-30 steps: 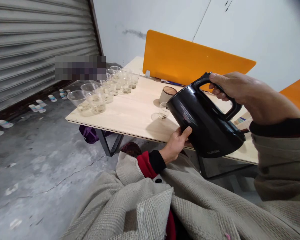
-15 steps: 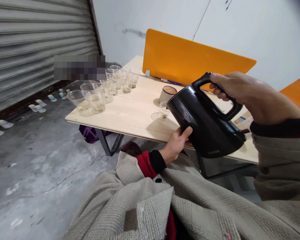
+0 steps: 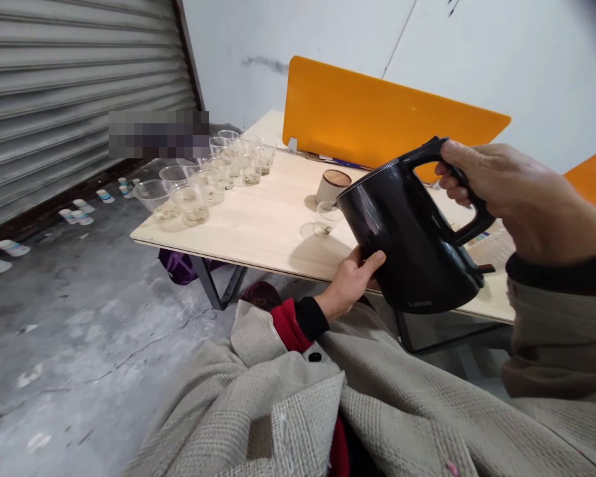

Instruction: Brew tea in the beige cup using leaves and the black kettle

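Observation:
A black electric kettle [image 3: 412, 245] is held tilted over the front of the table, its spout side toward the left. My right hand [image 3: 506, 185] is closed round its handle, thumb on top near the lid end. Against the kettle's lower left side rests my left hand [image 3: 350, 281], thumb on the body and the other fingers partly hidden beneath it. Just left of the spout stands a clear plastic cup [image 3: 326, 218] with some dark bits and a little liquid at the bottom. Behind that cup sits a round pale canister [image 3: 334, 187] with a wood-coloured top.
Several clear cups [image 3: 195, 202] with pale liquid stand in rows on the table's [image 3: 258, 232] left side. An orange divider [image 3: 377, 112] rises along the back. Paper cups [image 3: 12, 248] lie on the concrete floor by the roller shutter [image 3: 79, 79].
The kettle has tipped back to a more upright angle, its spout rising slightly right and away from the single cup. My right hand has shifted a little right with the handle.

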`<state>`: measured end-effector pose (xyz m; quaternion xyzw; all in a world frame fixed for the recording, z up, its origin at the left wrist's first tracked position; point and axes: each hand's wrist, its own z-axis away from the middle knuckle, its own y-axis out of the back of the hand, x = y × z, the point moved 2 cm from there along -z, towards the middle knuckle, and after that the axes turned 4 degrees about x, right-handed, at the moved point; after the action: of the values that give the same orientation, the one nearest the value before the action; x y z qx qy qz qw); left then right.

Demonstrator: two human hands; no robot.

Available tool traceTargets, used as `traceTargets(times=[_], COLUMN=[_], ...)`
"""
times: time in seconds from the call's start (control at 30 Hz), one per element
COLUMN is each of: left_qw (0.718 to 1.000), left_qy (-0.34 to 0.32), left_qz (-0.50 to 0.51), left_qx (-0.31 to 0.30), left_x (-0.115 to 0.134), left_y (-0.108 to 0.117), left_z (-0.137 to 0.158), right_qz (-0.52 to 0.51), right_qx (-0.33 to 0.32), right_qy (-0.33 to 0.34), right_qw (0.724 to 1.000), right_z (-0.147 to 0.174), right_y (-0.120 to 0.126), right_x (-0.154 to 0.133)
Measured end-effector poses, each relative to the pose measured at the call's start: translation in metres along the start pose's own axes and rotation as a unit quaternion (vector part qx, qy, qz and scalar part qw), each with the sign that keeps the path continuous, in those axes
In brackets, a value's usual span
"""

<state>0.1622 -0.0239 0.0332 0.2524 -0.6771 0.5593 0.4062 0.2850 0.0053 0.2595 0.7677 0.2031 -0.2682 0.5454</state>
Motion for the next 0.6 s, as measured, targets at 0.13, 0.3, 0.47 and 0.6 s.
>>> traceTargets(times=[0.13, 0.3, 0.47, 0.6], left_qw=[0.997, 0.994, 0.986, 0.969], left_qy=[-0.064, -0.091, -0.106, -0.157], left_qz=[-0.038, -0.060, -0.123, -0.175], left_qx=[-0.012, -0.032, 0.029, 0.071], left_x=[0.008, 0.017, 0.030, 0.044], left_y=[0.001, 0.001, 0.021, 0.052], left_z=[-0.007, -0.012, -0.009, -0.010], right_qz=[-0.128, -0.228, -0.295, -0.303], right_qx=[0.066, 0.141, 0.201, 0.250], right_qy=[-0.037, -0.034, -0.043, -0.052], right_qw=[0.989, 0.963, 0.933, 0.918], right_z=[0.001, 0.010, 0.010, -0.004], right_y=[0.008, 0.013, 0.006, -0.009], right_x=[0.018, 0.041, 0.064, 0.080])
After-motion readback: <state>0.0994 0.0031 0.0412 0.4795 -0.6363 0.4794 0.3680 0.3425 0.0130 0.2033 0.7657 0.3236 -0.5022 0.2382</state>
